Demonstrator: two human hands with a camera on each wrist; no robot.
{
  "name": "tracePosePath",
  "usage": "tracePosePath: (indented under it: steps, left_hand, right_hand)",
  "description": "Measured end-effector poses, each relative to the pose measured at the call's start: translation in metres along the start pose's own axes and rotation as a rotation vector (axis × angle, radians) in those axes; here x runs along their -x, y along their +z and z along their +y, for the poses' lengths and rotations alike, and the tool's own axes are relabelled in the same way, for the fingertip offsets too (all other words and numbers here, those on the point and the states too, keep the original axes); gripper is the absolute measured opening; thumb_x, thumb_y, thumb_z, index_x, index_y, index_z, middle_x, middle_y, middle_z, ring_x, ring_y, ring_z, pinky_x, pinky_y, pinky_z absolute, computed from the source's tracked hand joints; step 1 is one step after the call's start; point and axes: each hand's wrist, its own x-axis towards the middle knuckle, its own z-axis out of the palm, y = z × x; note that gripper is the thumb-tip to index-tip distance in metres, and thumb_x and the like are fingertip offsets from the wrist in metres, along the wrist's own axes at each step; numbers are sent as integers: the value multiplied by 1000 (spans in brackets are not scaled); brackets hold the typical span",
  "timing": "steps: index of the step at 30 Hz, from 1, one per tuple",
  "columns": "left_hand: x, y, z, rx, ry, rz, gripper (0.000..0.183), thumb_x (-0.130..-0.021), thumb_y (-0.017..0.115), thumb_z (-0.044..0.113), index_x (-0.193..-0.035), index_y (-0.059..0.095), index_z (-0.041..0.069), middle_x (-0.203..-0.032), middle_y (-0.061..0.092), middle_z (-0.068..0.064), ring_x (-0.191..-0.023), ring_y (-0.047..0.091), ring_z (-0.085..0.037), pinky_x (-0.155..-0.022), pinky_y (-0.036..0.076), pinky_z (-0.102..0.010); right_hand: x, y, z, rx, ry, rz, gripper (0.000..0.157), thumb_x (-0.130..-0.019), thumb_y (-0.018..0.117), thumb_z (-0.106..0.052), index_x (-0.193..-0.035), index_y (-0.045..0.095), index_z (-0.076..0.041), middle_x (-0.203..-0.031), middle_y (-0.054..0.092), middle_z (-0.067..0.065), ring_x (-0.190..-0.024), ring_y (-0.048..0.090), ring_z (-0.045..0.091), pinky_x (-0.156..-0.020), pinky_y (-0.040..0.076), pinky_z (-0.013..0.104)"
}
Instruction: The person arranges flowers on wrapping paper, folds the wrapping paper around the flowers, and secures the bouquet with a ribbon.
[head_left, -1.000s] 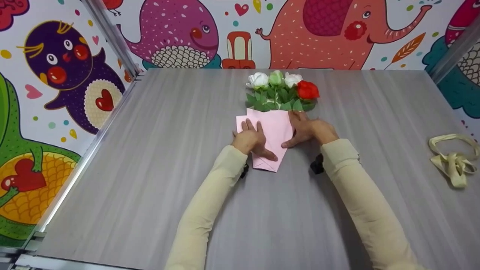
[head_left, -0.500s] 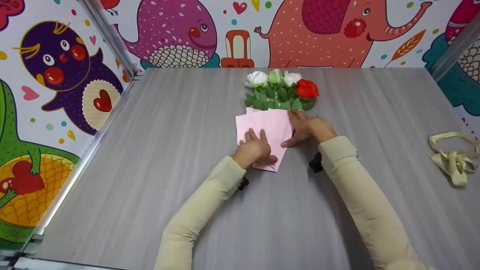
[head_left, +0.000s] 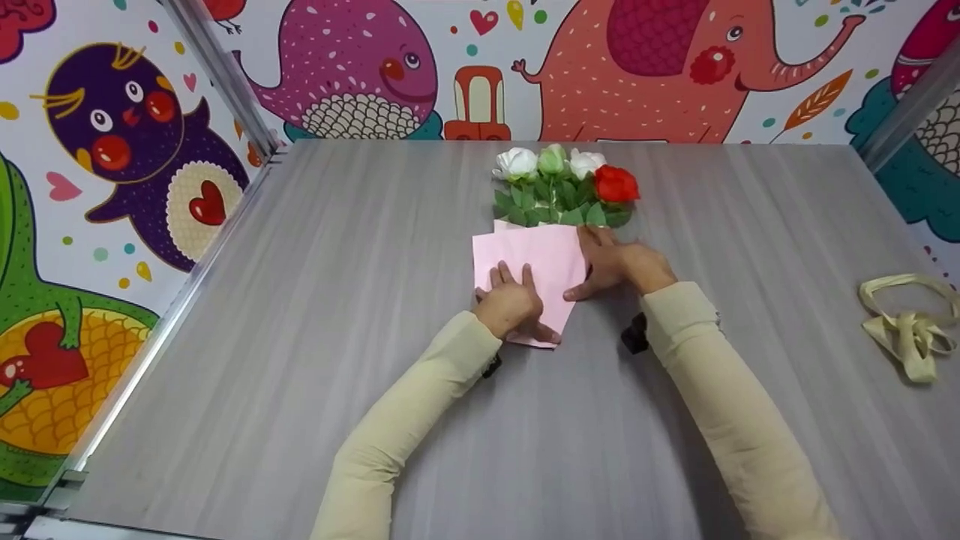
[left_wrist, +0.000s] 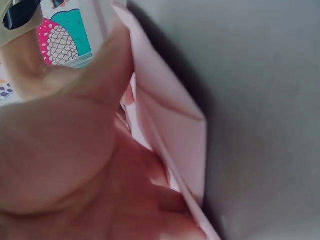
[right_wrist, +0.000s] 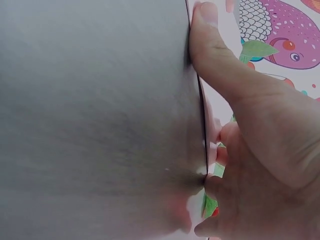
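Note:
A folded pink paper wrap lies on the table, its narrow end toward me. Green leaves and artificial roses come out of its wide end: a red rose, two white ones and a pale green bud. My left hand presses flat on the lower left of the paper, fingers pointing away and thumb spread toward the bottom edge. In the left wrist view a folded paper flap stands beside the palm. Along the paper's right edge rests my right hand, thumb and fingers spread, fingertips at the edge.
A looped cream ribbon lies on the grey table at the far right. Printed cartoon walls close off the back and sides. A metal rail runs along the table's left edge.
My left hand has slid slightly toward me and right over the paper, its elbow moving outward. The right hand and the flowers stay in place.

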Motion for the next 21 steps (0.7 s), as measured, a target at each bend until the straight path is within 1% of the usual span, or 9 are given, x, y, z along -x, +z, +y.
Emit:
tracePosePath:
  steps: [2,4,5,8,11,12,16,18,21]
  left_hand:
    - [-2,-1,2,-5,-7,-10,130,-75,80,60,-162,-4,15,-167,-10,-23,-157,-4,-36,-124,16,-60]
    - [-4,-2,3,13,-3,-1,130,-74,82,57,-162,-5,17,-167,-9,-24,-157,-3,-39,-123,14,-62]
    - [-5,-2,3,45,1,19,122,-80,78,55,-162,-4,18,-167,-8,-24,-157,-2,-40,-123,12,-63]
    - [-8,-1,-3,50,49,74,122,-78,79,55,-163,-2,21,-167,-4,-26,-155,1,-45,-120,12,-68]
    - [-12,0,-9,-15,103,74,126,-76,76,66,-162,-6,24,-166,-8,-27,-154,-1,-49,-117,15,-72]
    - [-13,1,-11,-46,122,67,136,-68,80,68,-162,-8,26,-166,-10,-28,-153,-2,-50,-115,16,-74]
    - [-15,1,-14,-55,155,63,136,-67,78,72,-161,-10,29,-165,-12,-29,-152,-3,-52,-114,17,-75]
    - [-13,0,-14,-53,158,80,134,-67,79,71,-161,-7,30,-165,-10,-30,-152,-2,-53,-114,17,-75]
    - [-12,-2,-14,-54,148,89,133,-67,81,69,-162,-5,31,-165,-8,-30,-152,-1,-53,-115,16,-75]
  right_hand:
    - [0,0,0,-3,-7,0,134,-73,71,-73,-161,-9,-11,-168,-12,17,-154,-2,45,-117,6,74]
    - [-1,1,1,-8,-14,4,132,-74,72,-72,-161,-8,-12,-168,-11,18,-154,-2,45,-117,5,74]
    - [-1,1,2,-12,-21,7,132,-74,72,-71,-161,-7,-11,-168,-10,18,-154,-2,45,-117,4,74]
    - [-3,2,4,-18,-30,12,132,-75,72,-71,-161,-8,-11,-167,-10,19,-155,-2,45,-117,4,73]
    - [-8,5,8,-13,-33,15,136,-71,71,-76,-161,-9,-12,-168,-11,18,-155,-2,44,-117,7,73]
    - [-11,7,11,-13,-35,15,139,-69,71,-78,-161,-9,-12,-168,-11,18,-155,-1,44,-117,8,74]
    - [-20,10,19,-17,-48,24,147,-61,70,-85,-161,-8,-11,-168,-11,17,-155,-1,44,-116,8,75]
    - [-20,10,18,-15,-57,29,146,-62,70,-84,-161,-8,-11,-168,-11,17,-155,-3,43,-116,6,75]
    - [-14,8,11,-6,-73,35,141,-68,71,-79,-161,-8,-7,-168,-10,19,-156,-6,40,-116,1,75]
